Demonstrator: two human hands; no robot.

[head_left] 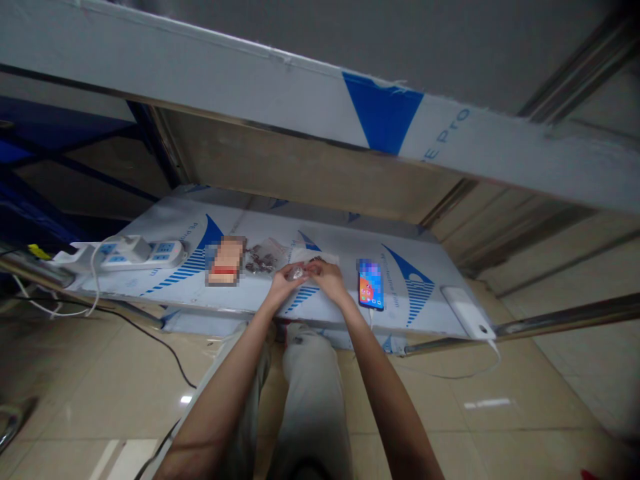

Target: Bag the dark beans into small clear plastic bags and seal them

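While over "PE Pro" film (pixel 187 232), left hand (pixel 285 280) and right hand (pixel 328 276) in pinch on clear plastic (pixel 298 272)

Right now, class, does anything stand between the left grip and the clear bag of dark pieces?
Nothing visible does: the clear bag lies just beyond and left of the left grip. The lit phone lies off right, out of the way.

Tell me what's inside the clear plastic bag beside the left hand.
Small dark pieces show through the clear plastic bag; whatever lies beneath them is covered.
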